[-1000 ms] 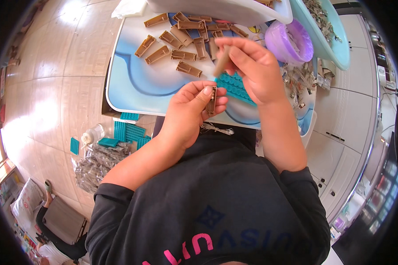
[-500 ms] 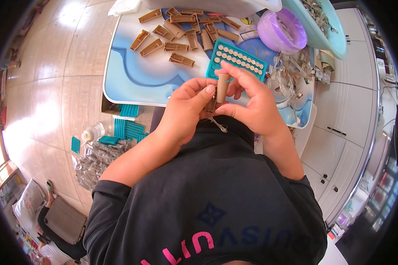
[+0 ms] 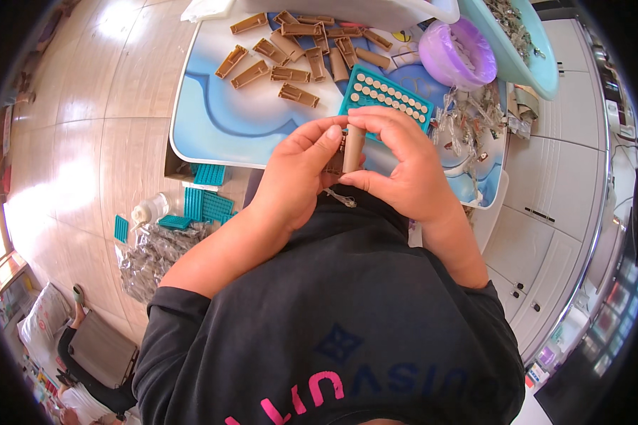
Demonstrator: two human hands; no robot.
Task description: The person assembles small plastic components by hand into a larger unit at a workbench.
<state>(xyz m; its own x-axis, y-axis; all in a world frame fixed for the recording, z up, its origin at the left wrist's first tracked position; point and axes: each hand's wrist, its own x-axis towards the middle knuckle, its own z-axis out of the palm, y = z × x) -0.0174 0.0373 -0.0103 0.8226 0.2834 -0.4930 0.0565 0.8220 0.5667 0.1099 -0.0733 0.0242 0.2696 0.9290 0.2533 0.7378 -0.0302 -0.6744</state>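
Note:
My left hand [image 3: 294,166] is closed around a brown plastic half-casing [image 3: 335,161], mostly covered by the fingers, with small parts inside it. A thin pale wire [image 3: 342,201] hangs from its lower end. Against that casing, my right hand [image 3: 404,159] grips a smooth tan half-shell cover [image 3: 354,150] by its top and bottom ends, index finger above and thumb below. The two halves lie side by side and touch or nearly touch; the seam is hidden. Just beyond my hands, a teal tray [image 3: 346,105] holds rows of small round cream pieces.
Several brown half-casings [image 3: 290,74] lie scattered on the blue-white table [image 3: 213,131]. A purple basin [image 3: 432,57], a light teal tub [image 3: 548,74] and tangled wired parts [image 3: 468,117] stand to the right. Plastic bags [image 3: 149,265] and teal trays [image 3: 213,205] are on the floor at left.
The tan cover has moved down and left against the brown casing. My right thumb and index finger now press on its two ends. The view has shifted slightly.

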